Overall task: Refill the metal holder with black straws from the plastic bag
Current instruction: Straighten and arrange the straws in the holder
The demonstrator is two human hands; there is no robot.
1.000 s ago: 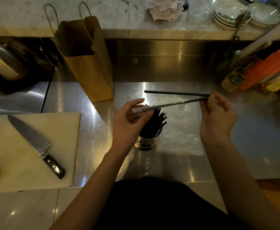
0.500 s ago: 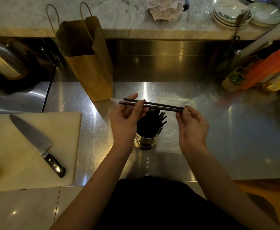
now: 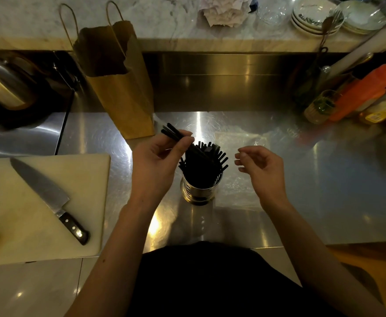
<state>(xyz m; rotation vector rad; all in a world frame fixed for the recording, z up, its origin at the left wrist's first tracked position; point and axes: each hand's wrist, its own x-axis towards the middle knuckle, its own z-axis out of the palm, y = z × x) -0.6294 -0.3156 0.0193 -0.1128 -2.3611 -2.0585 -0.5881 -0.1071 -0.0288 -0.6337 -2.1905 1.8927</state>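
A perforated metal holder (image 3: 197, 192) stands on the steel counter in front of me, packed with several black straws (image 3: 212, 156) that fan out at the top. My left hand (image 3: 157, 163) pinches a few black straws (image 3: 171, 132) between thumb and fingers; they tilt down to the right, with their lower ends among the straws in the holder. My right hand (image 3: 261, 170) hovers just right of the holder, fingers loosely curled and apart, holding nothing. The clear plastic bag (image 3: 242, 186) lies flat on the counter behind and right of the holder.
A brown paper bag (image 3: 121, 88) stands behind my left hand. To the left lies a cutting board (image 3: 16, 225) with a large knife (image 3: 50, 197). Bottles (image 3: 365, 92) crowd the right rear, and stacked plates (image 3: 317, 17) sit on the marble ledge.
The straws held level between both hands have swung down into the holder. My right hand has let go and drawn back to the right; my left hand still grips their upper ends.
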